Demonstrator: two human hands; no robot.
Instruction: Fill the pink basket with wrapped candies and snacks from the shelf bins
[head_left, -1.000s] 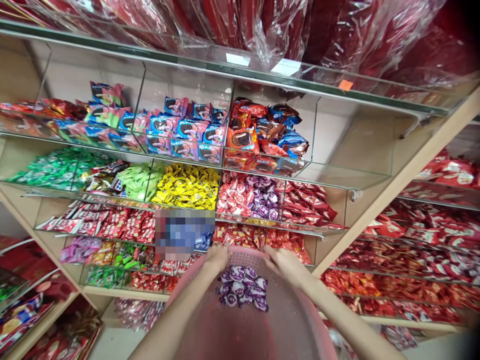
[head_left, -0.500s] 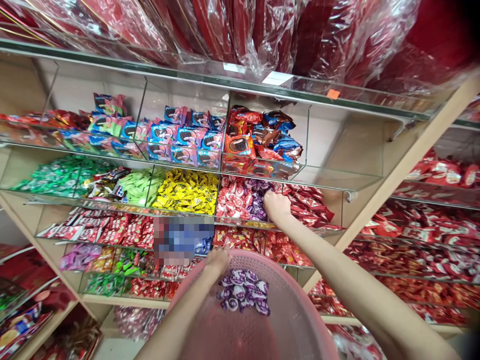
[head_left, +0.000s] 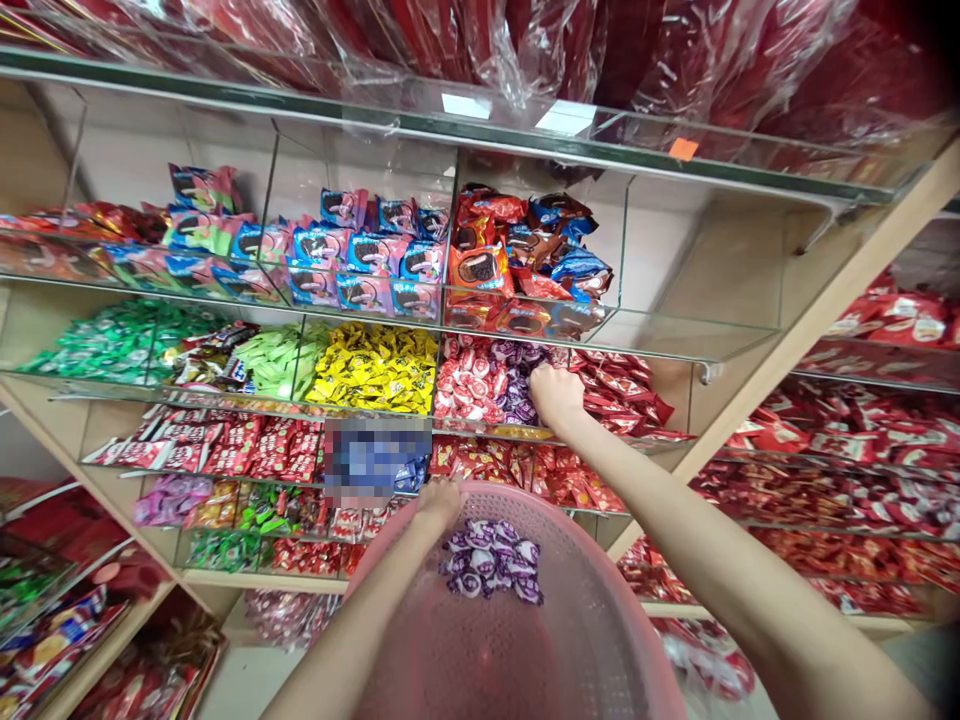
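The right hand (head_left: 555, 392) is dug knuckles-up into the purple candies (head_left: 516, 392) of the shelf bin. Its fingers are curled under, so I cannot tell whether they have closed on any; a loose handful could shed pieces over the glass lip (head_left: 487, 432) just below it, or drag along the red-and-white candies (head_left: 466, 385) beside it. Lower, the left hand (head_left: 441, 500) clamps the far rim of the pink basket (head_left: 525, 660), which holds a small purple pile (head_left: 491, 562); gripped at one edge, it could tip and spill.

Sweets (head_left: 491, 572) in basket (head_left: 525, 660), left hand (head_left: 441, 500) on rim, right hand (head_left: 556, 393) in bin (head_left: 465, 428)
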